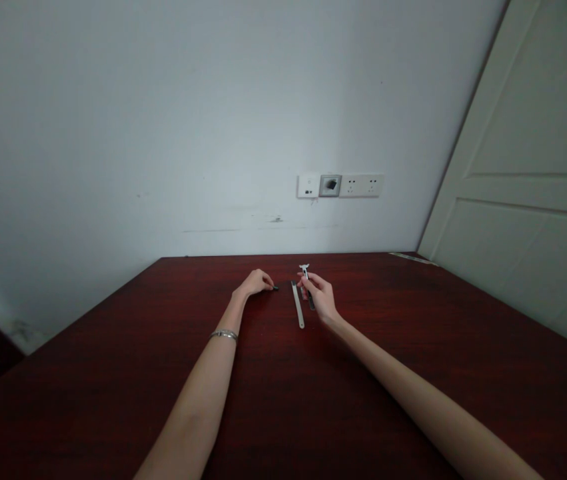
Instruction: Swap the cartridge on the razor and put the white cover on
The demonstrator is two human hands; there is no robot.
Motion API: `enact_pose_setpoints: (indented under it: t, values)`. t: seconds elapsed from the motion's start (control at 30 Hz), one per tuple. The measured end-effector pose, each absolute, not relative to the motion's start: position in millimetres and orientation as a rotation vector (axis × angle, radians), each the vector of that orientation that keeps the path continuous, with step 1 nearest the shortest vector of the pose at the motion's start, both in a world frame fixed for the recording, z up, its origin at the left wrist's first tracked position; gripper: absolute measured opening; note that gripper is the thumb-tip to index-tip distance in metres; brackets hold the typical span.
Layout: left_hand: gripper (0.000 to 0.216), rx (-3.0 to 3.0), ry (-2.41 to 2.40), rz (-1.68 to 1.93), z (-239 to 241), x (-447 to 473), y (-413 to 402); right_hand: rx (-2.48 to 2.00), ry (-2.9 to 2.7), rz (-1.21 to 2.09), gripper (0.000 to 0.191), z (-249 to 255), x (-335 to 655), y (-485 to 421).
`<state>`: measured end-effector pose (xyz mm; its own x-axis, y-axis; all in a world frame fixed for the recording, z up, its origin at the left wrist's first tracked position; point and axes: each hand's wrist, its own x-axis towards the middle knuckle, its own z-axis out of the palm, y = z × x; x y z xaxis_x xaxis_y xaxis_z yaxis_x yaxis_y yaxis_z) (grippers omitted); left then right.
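My right hand (pixel 319 295) is closed round what looks like a vernier caliper (pixel 305 270), its pale jaws pointing away from me and its darker end showing below the fingers. Just left of that hand, a flat grey metal strip (pixel 298 307), like a steel ruler with a hole in its near end, lies on the dark red wooden table (pixel 263 387). My left hand (pixel 256 283) rests low over the table with its fingertips pinched on a small dark piece (pixel 276 287), too small to make out. A gap separates this piece from the caliper.
Behind the table rises a white wall (pixel 188 133) with a row of sockets (pixel 360 185). A pale panelled door (pixel 528 200) stands along the right side. A thin strip (pixel 413 259) lies at the table's far right corner.
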<state>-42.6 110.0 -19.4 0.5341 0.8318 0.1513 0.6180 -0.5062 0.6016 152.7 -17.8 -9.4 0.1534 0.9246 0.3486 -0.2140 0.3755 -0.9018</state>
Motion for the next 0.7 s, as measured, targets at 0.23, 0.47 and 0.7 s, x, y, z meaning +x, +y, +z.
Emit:
enact_pose_setpoints:
  t: [0.23, 0.47, 0.7]
  values:
    - [0.039, 2.274, 1.297, 0.827, -5.0, -38.7, 111.3, -0.821, -1.114, 0.951, 0.038, -11.6, 154.8, -14.3]
    - [0.024, 2.291, 1.21, 1.02, 53.8, -17.0, 88.6, -0.816, -1.089, 0.975, 0.04, -7.3, 155.4, -8.5]
    - [0.033, 2.213, 1.023, 0.945, 72.8, 3.7, 65.1, -0.844, -1.049, 0.881, 0.04, 7.5, 160.5, 2.9]
